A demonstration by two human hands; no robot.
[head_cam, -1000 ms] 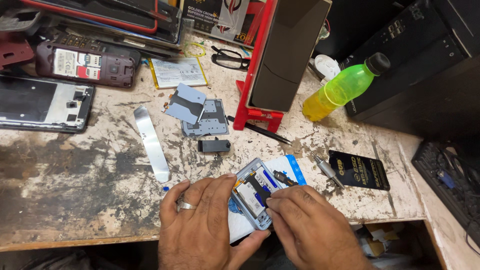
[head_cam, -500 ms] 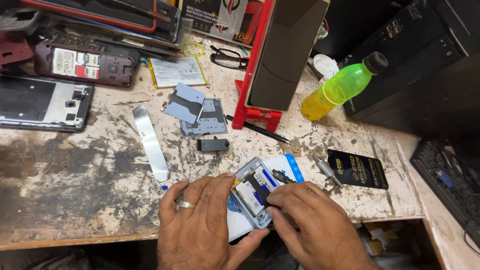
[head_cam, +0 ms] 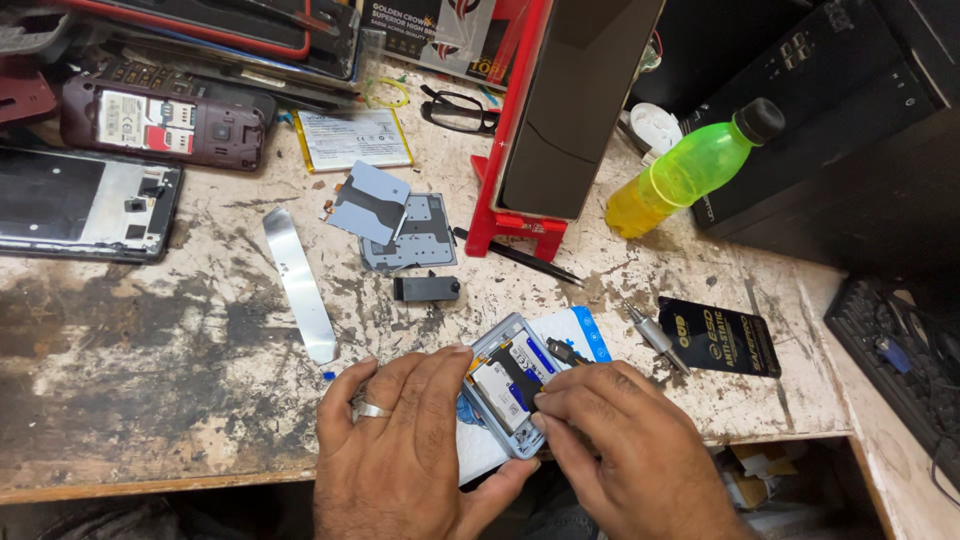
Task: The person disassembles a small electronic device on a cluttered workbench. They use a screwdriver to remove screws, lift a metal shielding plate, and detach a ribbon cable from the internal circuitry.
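Between the two hands at the tabletop [head_cam: 150, 400] edge lay an opened phone [head_cam: 505, 385], the left hand [head_cam: 405, 450] curled around its side to steady it while the right hand's [head_cam: 625, 450] fingertips [head_cam: 545, 405] pinched at its inner parts.

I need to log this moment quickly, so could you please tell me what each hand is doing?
Left hand: closed on the opened phone, steadying it.
Right hand: fingers pinched over the phone's insides; what they hold cannot be told.

hands [head_cam: 520, 450] gripping opened phone [head_cam: 507, 385], worn workbench [head_cam: 150, 380]
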